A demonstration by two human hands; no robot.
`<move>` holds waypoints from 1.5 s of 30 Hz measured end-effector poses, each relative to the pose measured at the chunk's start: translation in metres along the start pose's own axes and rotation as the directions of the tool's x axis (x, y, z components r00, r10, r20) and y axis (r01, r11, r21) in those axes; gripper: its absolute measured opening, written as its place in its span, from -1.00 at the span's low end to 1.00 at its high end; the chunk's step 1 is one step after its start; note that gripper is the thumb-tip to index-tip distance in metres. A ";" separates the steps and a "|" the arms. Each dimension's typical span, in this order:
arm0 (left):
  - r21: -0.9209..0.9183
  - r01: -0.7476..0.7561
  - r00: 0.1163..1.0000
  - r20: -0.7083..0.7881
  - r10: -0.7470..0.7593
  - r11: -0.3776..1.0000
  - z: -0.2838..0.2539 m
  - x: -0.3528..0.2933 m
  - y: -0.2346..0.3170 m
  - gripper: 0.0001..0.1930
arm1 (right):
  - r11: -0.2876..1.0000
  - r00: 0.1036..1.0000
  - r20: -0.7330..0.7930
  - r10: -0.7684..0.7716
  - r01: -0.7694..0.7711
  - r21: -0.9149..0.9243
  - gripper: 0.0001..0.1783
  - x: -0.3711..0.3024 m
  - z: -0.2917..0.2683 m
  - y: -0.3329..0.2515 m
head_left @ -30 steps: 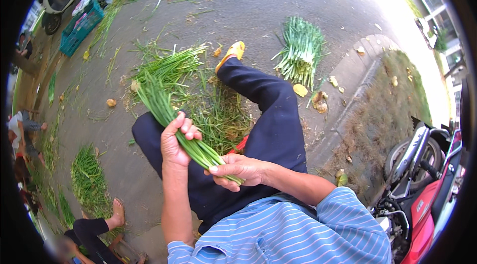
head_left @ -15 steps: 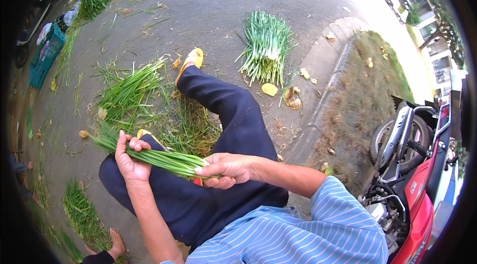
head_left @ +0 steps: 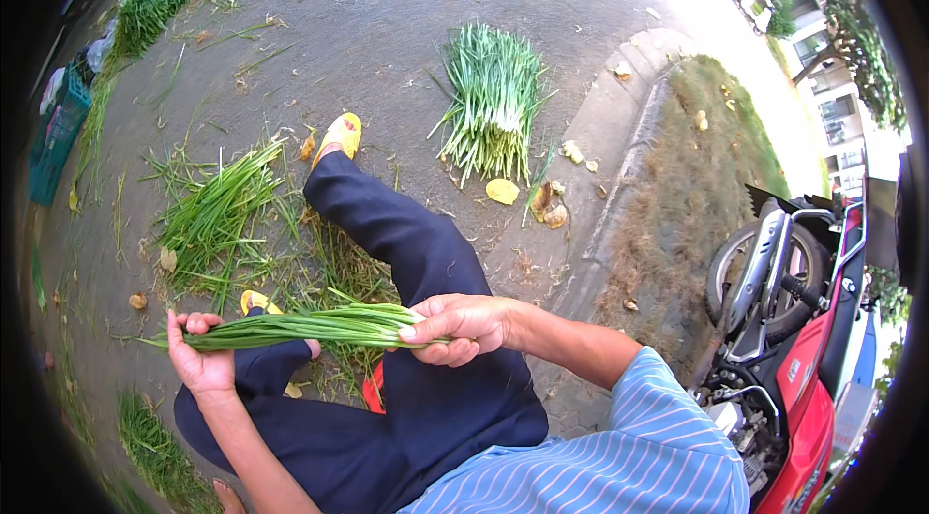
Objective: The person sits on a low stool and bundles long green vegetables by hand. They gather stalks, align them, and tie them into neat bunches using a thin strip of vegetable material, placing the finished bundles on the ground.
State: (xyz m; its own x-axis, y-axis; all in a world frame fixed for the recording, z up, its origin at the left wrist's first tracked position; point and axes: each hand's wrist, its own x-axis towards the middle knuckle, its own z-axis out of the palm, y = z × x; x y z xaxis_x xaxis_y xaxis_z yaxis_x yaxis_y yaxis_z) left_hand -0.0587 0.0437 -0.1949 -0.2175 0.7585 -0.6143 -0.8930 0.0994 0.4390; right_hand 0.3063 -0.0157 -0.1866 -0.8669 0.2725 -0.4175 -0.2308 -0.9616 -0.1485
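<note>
Across my lap lies a bunch of garlic chives (head_left: 305, 326), long and green, held nearly level between my hands. My right hand (head_left: 453, 330) is closed round the pale stem end, thumb on top. At the leafy end my left hand (head_left: 203, 359) has its fingers curled loosely round the leaf tips, palm up. A few leaves stick up from the bunch near its middle. On the ground beyond my knees, a loose heap of chives (head_left: 221, 214) lies to the left. A neat stack of chives (head_left: 495, 103) stands farther off to the right.
More greens lie in a pile (head_left: 155, 446) at lower left and a bundle (head_left: 153, 11) at far left. A teal crate (head_left: 60, 136) stands at the left edge. On the right are a curb (head_left: 629, 166), dry grass (head_left: 687, 185) and a red motorcycle (head_left: 803, 378).
My left hand has moved left and down, farther from my right, toward the leaf tips. The bunch has swung from slanting to nearly level. The whole view has shifted slightly.
</note>
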 end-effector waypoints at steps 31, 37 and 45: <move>0.143 0.068 0.997 0.028 -0.072 0.987 -0.006 -0.007 0.021 -0.67 | 0.828 0.616 -0.593 -0.519 0.535 -0.168 -0.84 -0.056 -0.095 -0.217; 0.202 0.074 0.995 -0.084 -0.058 0.977 -0.014 -0.007 0.021 -0.64 | 0.762 0.463 -0.644 -0.609 0.568 -0.311 -0.84 -0.087 -0.113 -0.280; 0.340 0.078 0.992 -0.121 -0.038 0.937 -0.012 0.004 0.001 -0.67 | 0.700 0.322 -0.665 -0.674 0.566 -0.436 -0.87 -0.120 -0.148 -0.337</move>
State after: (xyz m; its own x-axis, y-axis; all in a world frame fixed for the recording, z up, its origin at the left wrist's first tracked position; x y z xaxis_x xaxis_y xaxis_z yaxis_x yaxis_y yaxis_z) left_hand -0.0647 0.0392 -0.2046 -0.2291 0.6707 -0.7054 -0.7197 0.3712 0.5867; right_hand 0.5537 0.2809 -0.2194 0.1698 0.7576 -0.6303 -0.4593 -0.5050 -0.7308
